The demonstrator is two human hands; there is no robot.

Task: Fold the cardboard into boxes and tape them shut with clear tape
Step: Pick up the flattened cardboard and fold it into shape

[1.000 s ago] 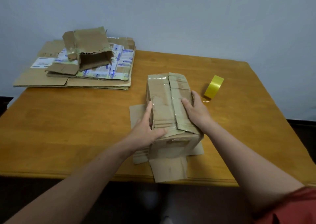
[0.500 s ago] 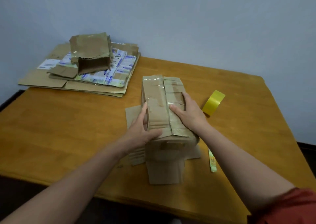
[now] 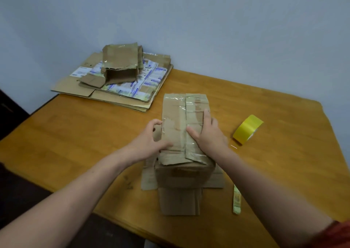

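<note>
A brown cardboard box (image 3: 178,115) stands on the wooden table (image 3: 75,138) in front of me, its top flaps folded in and streaked with clear tape. Its near end flaps lie unfolded flat on the table. My left hand (image 3: 149,143) grips the box's left edge, thumb on top and fingers curled at the side. My right hand (image 3: 210,134) presses flat on the right top flap. A yellow tape roll (image 3: 247,129) lies to the right of the box, apart from both hands.
A stack of flattened cardboard (image 3: 113,94) sits at the table's far left corner, with an open, torn box (image 3: 121,66) on top of it. A short pale strip (image 3: 236,200) lies near the table's front edge, right of the box. A wall stands behind.
My view has shifted, so the box sits lower in frame. My left fingers have curled more around the box's left edge. My right hand stays pressed on the top flap.
</note>
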